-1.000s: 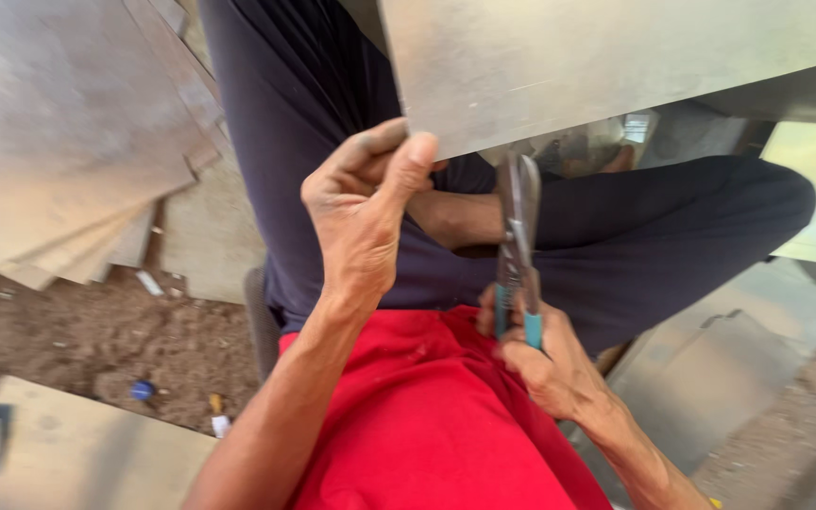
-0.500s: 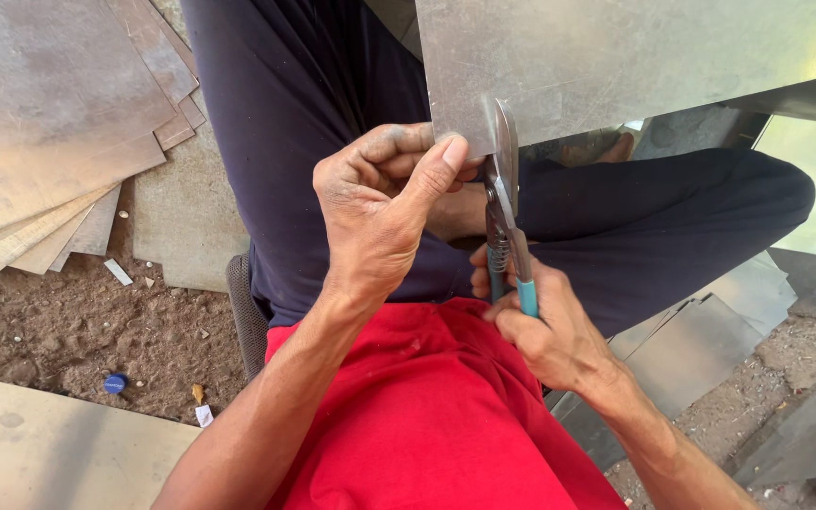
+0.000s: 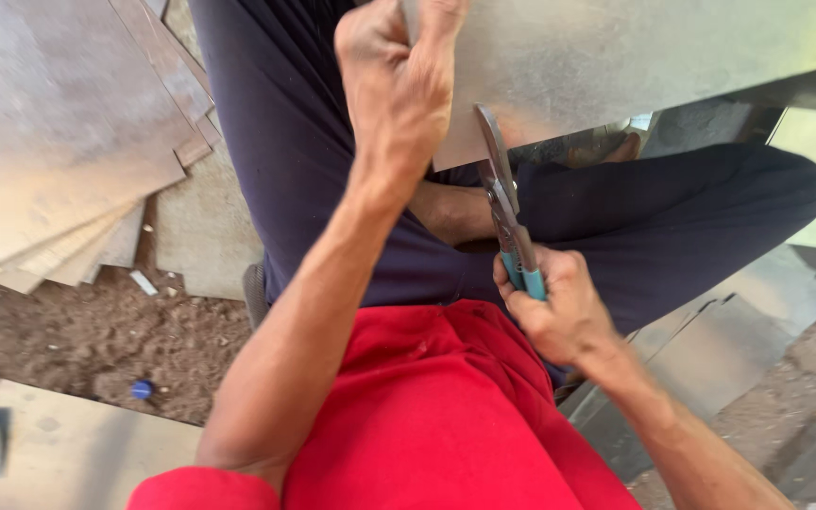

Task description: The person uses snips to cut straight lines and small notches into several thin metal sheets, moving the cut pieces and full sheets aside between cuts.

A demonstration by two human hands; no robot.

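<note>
The left hand [image 3: 399, 76] clenches the metal sheet [image 3: 635, 66] over the lap to steady its near edge while the right hand [image 3: 559, 312], fingers wrapped round blue-handled snips [image 3: 507, 212], bites in (blades partly open).

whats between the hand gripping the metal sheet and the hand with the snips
In the head view, the snips' blades and the sheet's lower edge lie between the left hand and the right hand.
</note>
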